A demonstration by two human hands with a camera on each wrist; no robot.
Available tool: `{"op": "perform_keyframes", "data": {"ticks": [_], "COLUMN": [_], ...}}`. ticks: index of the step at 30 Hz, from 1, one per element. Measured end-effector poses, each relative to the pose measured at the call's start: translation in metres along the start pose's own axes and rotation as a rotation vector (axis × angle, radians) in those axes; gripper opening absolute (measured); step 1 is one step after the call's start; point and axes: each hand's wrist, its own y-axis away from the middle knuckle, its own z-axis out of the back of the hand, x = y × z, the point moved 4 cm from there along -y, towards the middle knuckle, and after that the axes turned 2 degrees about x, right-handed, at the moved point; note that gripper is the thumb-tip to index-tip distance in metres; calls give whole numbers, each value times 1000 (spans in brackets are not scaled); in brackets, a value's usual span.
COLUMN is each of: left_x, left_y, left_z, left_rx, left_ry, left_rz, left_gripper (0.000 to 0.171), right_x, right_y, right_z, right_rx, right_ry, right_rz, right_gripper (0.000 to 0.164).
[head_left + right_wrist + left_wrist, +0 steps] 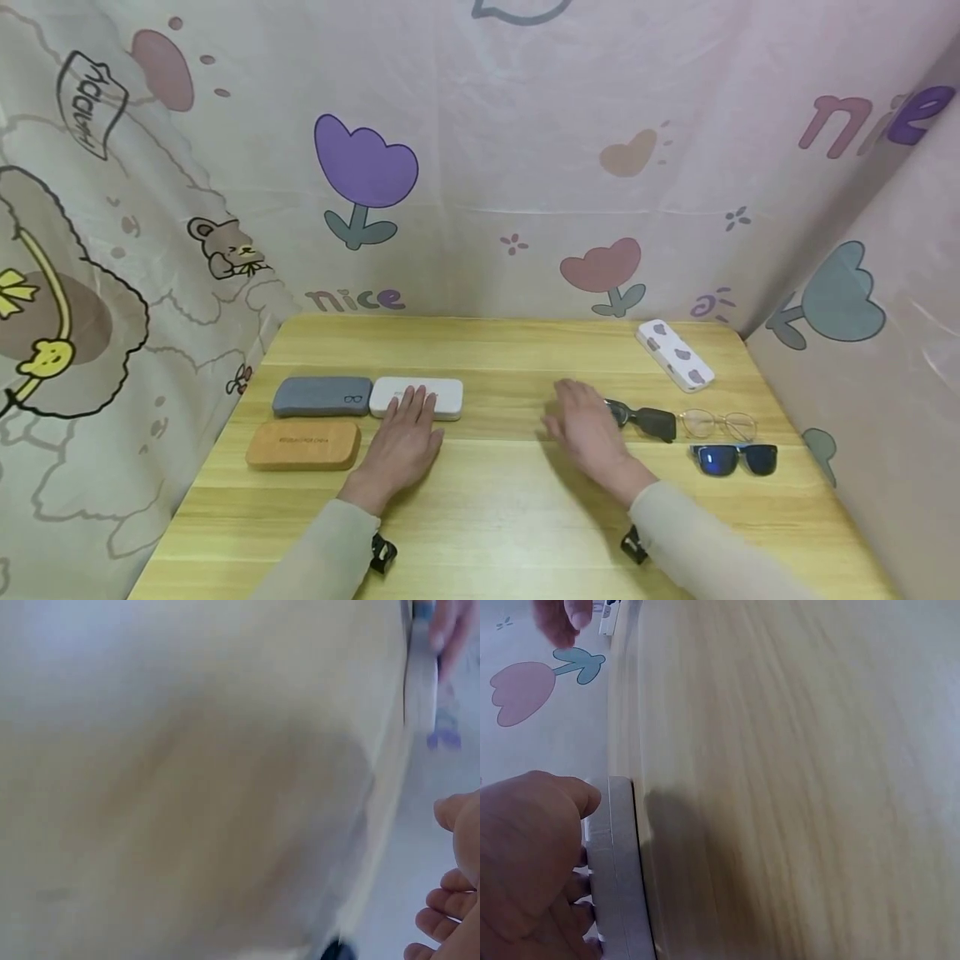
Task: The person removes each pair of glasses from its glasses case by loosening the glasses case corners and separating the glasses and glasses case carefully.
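My left hand point(401, 454) rests its extended fingers on top of a white glasses case point(452, 398). In the left wrist view the same fingers lie along the case lid point(621, 877), which is closed. My right hand point(592, 429) is held over the table with its fingers loosely bent and nothing in them. Just right of it lie black sunglasses point(656, 423), one end overlapped by the hand in the head view. Beyond these are thin gold-framed eyeglasses point(716, 417) and blue-lensed sunglasses point(717, 460).
Left of the white case sits a grey glasses case point(322, 397), with an orange-tan glasses case point(300, 446) in front of it. A white patterned case point(675, 356) lies slantwise at the back right. Printed curtains point(480, 167) surround the wooden table point(487, 517) at the back and sides.
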Motion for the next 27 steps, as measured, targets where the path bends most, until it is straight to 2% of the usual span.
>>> {"op": "perform_keyframes", "data": {"ticks": [9,16,21,27], "left_x": [2,3,3,4], "left_y": [0,0,2,3], "left_z": [-1,-4,-5,-6], "left_rx": [-18,-18,-26,-26], "left_ry": [-10,-9,-4,-46], "left_rz": [-5,-5,-1,-13], "left_gripper": [65,65,65,67], "right_x": [-103,-173,-200,-206], "right_y": [-10,-9,-4,-5], "right_z": [38,49,46,43], "right_rx": [-18,63,148,248], "right_ry": [-8,-16,-54,-116], "right_rz": [-242,-432,-532,-610], "right_gripper": [71,75,83,89]}}
